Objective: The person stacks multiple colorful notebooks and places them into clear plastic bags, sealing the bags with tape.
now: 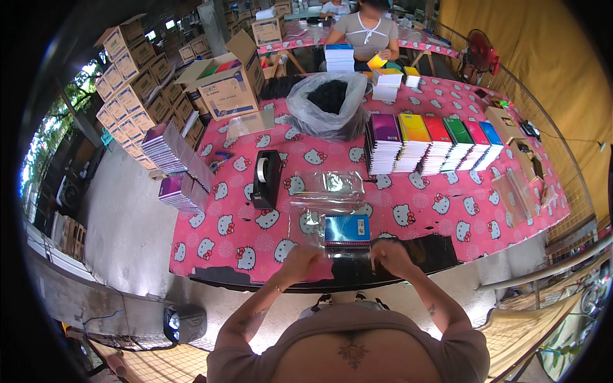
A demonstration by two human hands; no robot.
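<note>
Directly before me lies a blue spiral notebook (347, 228), its coil edge toward me, within a clear plastic bag (310, 223). My left hand (301, 263) is closed at the bag's near left edge, the fingers curled on the film. At the near right corner my right hand (393, 255) bends its fingers onto the plastic, slightly blurred. Whether more notebooks lie under the blue one I cannot tell. Just beyond are more clear plastic bags (329, 185), lying flat. A black tape dispenser (266, 180) stands to their left.
Notebook stacks in several colours (429, 145) stand back right. A plastic-lined bin (327, 105) and an open carton (225, 86) stand farther back. Purple notebook piles (175, 156) line the left edge; scissors (221, 159) lie nearby. Across the table, a co-worker (367, 35) handles a yellow notebook.
</note>
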